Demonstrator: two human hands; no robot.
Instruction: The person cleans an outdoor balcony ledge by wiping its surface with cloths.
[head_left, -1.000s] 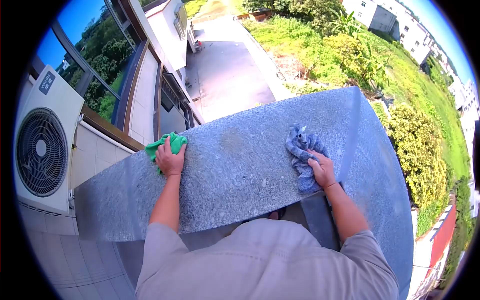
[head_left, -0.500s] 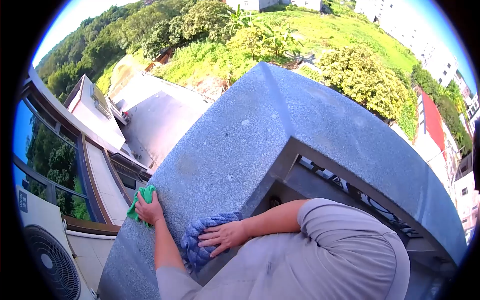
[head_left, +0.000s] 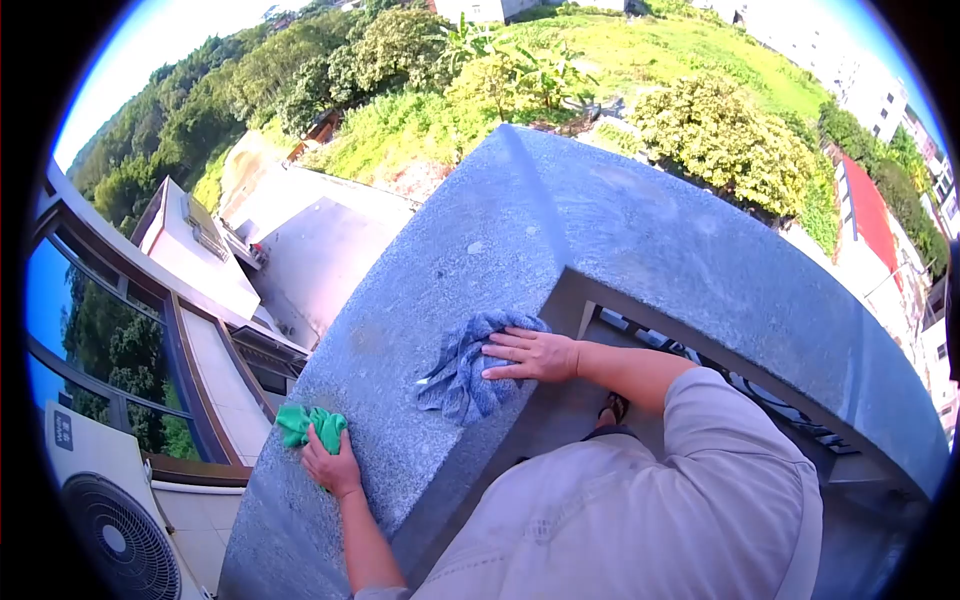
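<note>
My left hand (head_left: 331, 465) is closed on a bunched green cloth (head_left: 297, 425) at the outer edge of the grey speckled stone ledge (head_left: 430, 290). Across a crumpled blue towel (head_left: 470, 360) lies my right hand (head_left: 533, 355), its fingers flat and spread as they press the towel onto the ledge near its inner edge. Part of the towel is hidden under that hand. A small pale patch (head_left: 422, 381) shows at the towel's left side.
The ledge turns a corner (head_left: 560, 255) and runs off to the right above a dark metal railing (head_left: 640, 330). An air-conditioner unit (head_left: 110, 520) stands at lower left, below windows (head_left: 120, 340). Beyond the outer edge, a paved yard (head_left: 320, 245) lies far below.
My right hand has pushed the blue towel forward and right along the ledge, and the towel has spread out. My left hand and the green cloth sit slightly lower and farther right in view.
</note>
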